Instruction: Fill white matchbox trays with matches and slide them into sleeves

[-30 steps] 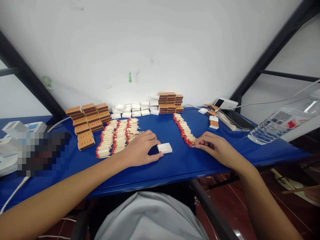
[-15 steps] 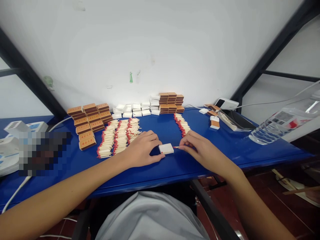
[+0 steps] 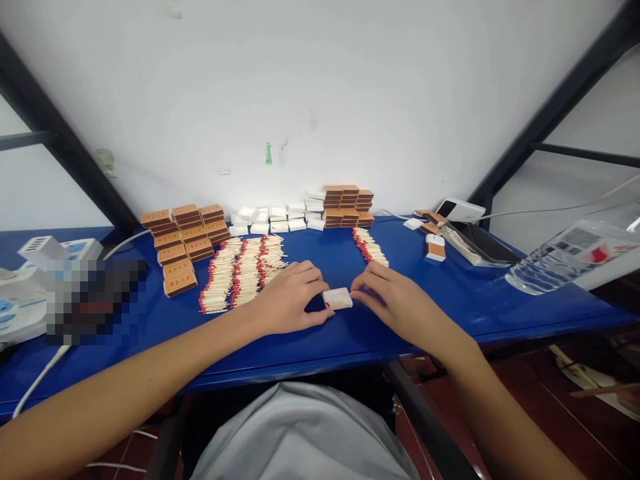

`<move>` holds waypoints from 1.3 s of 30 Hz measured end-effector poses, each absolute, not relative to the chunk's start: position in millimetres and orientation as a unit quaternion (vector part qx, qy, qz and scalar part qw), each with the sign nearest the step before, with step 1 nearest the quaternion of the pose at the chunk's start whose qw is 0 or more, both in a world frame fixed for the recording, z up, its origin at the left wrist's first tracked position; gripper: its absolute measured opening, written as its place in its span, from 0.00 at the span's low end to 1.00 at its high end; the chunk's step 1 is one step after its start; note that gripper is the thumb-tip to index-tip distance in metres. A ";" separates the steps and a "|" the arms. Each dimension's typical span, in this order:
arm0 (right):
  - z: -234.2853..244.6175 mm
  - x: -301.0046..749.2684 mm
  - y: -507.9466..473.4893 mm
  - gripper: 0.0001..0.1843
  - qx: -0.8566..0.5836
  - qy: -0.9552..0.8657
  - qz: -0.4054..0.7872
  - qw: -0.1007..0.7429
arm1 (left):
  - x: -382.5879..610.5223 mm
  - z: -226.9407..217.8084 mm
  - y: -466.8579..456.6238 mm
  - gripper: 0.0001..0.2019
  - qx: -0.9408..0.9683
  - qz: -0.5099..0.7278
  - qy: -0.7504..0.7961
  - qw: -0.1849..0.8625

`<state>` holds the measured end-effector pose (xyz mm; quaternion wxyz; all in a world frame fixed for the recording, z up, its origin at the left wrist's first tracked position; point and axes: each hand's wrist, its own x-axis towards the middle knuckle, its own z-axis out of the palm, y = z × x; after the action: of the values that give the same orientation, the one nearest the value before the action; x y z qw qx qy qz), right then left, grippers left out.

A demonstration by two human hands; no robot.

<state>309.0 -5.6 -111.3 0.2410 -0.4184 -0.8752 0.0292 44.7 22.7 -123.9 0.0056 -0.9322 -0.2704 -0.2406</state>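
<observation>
My left hand (image 3: 293,297) holds the left end of a white matchbox tray (image 3: 338,298) between thumb and fingers. The tray lies flat on the blue table, with a little red and pale wood of matches showing in it. Close by the tray's right end, my right hand (image 3: 387,293) has its thumb and index finger pinched together; whatever is between the fingertips is hidden. Behind the right hand runs a row of red-tipped matches (image 3: 369,247). Several wider rows of matches (image 3: 243,270) spread beyond my left hand, partly covered by it.
Brown matchboxes (image 3: 181,275) are stacked at left, with another stack (image 3: 345,207) by the wall. White trays (image 3: 277,220) line the back. To the right are a half-open matchbox (image 3: 435,247), a black case (image 3: 483,243) and a plastic bottle (image 3: 555,260). A power strip (image 3: 75,250) stands far left.
My right hand has moved slightly left to the tray's end. The match it pinched no longer shows outside the tray. My left hand keeps its grip; the view has shifted a little.
</observation>
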 end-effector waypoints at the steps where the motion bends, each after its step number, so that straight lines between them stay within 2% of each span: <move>1: -109.7 315.1 -6.7 0.07 -0.425 -0.870 0.036 0.247 | 44.8 -123.9 22.7 0.13 -0.932 -0.242 -0.270 0.004; 9: -105.3 320.9 -14.7 0.09 -0.423 -0.862 0.104 0.258 | 45.8 -122.9 19.7 0.14 -0.939 -0.249 -0.235 0.027; 16: -106.2 295.0 -8.8 0.11 -0.360 -0.891 0.186 0.205 | 46.7 -121.5 18.3 0.13 -0.945 -0.234 -0.226 0.027; 39: -104.8 293.0 -8.7 0.11 -0.349 -0.900 0.205 0.160 | 45.7 -122.6 19.1 0.13 -0.947 -0.226 -0.223 0.039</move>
<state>293.0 -8.7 -104.8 0.1604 -0.3494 -0.9000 0.2054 45.7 19.1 -122.6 0.0386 -0.9475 -0.2233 -0.2257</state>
